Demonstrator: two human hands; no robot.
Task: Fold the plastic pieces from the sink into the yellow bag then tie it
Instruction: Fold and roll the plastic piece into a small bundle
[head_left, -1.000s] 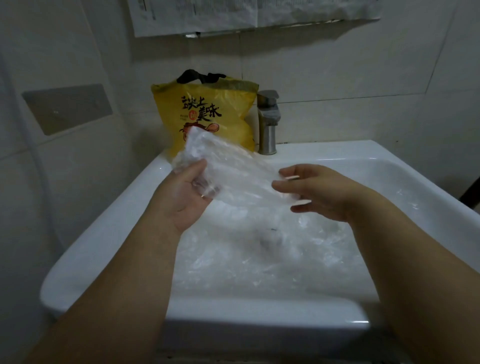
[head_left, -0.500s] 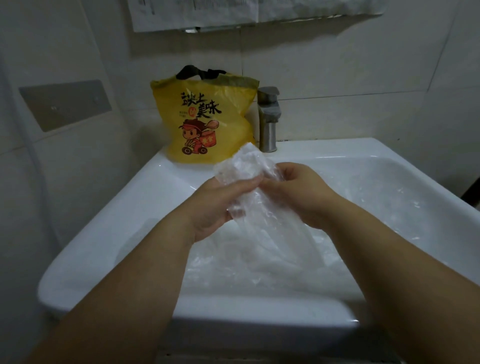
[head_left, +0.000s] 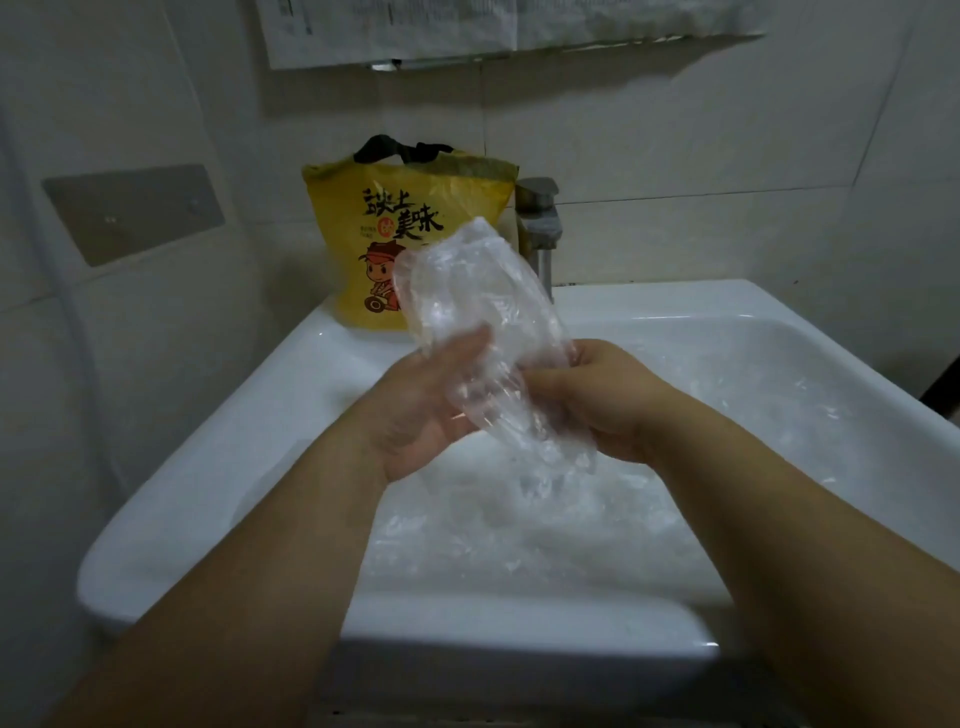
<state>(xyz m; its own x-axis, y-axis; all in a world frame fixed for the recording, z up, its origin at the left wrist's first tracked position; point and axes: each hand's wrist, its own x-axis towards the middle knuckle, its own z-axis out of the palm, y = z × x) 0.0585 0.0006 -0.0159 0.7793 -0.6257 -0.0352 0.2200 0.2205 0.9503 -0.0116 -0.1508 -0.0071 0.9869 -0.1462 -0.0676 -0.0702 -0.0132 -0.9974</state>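
yellow bag (head_left: 410, 249): upright on sink (head_left: 218, 467) back-left rim | left hand (head_left: 421, 410): over sink, fingers curled round plastic piece (head_left: 483, 322) | plastic piece: tilted above sink, between both hands | right hand (head_left: 608, 405): over sink, fingers curled, pinching piece's right side | loose plastic (head_left: 519, 545): in sink basin

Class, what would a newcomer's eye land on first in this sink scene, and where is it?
First, the clear plastic piece held up between the left hand and right hand, above the white sink. Then the yellow bag standing at the sink's back-left corner, beside the faucet. More crumpled plastic lies in the basin below.
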